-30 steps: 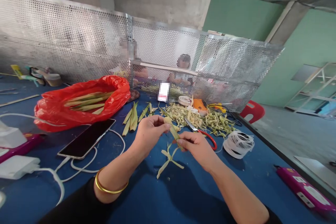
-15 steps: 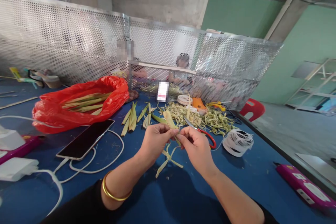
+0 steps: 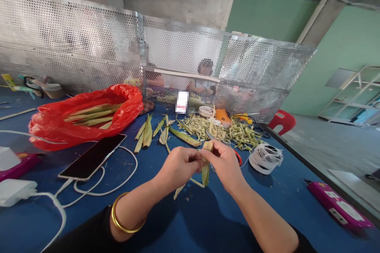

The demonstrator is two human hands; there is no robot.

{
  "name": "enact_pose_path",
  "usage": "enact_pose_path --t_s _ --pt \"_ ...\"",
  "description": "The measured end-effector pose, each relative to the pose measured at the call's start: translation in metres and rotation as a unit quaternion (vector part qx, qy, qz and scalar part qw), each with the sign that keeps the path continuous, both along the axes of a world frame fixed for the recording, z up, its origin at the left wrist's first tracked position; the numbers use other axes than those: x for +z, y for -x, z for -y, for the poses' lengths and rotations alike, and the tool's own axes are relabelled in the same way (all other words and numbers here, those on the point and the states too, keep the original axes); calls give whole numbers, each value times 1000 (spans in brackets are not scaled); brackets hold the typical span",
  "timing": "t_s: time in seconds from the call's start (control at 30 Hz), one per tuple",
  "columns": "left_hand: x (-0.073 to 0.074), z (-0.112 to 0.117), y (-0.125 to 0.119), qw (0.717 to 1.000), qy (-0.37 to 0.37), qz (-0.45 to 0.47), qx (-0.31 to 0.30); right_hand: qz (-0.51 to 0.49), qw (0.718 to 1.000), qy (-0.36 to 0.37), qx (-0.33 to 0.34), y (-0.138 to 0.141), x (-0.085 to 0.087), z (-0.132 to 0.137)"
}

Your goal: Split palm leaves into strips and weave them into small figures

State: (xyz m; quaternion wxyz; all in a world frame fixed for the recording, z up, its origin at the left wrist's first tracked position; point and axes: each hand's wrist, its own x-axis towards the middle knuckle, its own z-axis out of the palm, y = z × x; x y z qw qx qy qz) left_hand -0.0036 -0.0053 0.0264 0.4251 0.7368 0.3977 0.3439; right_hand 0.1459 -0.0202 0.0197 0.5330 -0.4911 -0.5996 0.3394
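My left hand (image 3: 185,163) and my right hand (image 3: 222,162) meet in front of me over the blue table. Both pinch a folded, pale green corn husk (image 3: 205,176) between thumbs and fingertips. Its wider end hangs below my fingers, and another part shows above my right thumb. Thin husk strips (image 3: 179,192) dangle under my left hand; whether they join the husk is hidden by my fingers. Just behind my right hand lie scissors (image 3: 238,158), their red handle partly covered. A longer green husk (image 3: 185,137) rests on the table beyond my left hand.
A red plastic bag (image 3: 44,120) of husks stands left, behind a phone (image 3: 93,157) with white cables. Shredded husk (image 3: 196,126) is heaped toward the perforated metal screen (image 3: 178,43). A white strip coil (image 3: 265,159) and purple power strip (image 3: 338,203) are at right. People sit beyond the screen.
The husk between my hands has turned: its wide end pointed up and away and now a wide part hangs downward. My right hand has come over its top. The view has shifted slightly.
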Motion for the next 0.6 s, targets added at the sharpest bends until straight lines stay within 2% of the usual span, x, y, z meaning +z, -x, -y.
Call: enact_pose_path --t_s 0.2,0.27,0.43,0.6 --pt "3 -5 2 999 -18 1 -36 -137 989 -13 -58 -1 -1 -2" --pt "0 -5 0 999 0 16 -30 -144 987 -21 -64 -2 -2 -3" --pt "-12 -1 -10 990 103 89 -25 -114 991 -36 -63 2 -5 -2" --pt "-10 4 -10 991 95 89 -30 -172 983 -10 -64 -1 -1 -2"
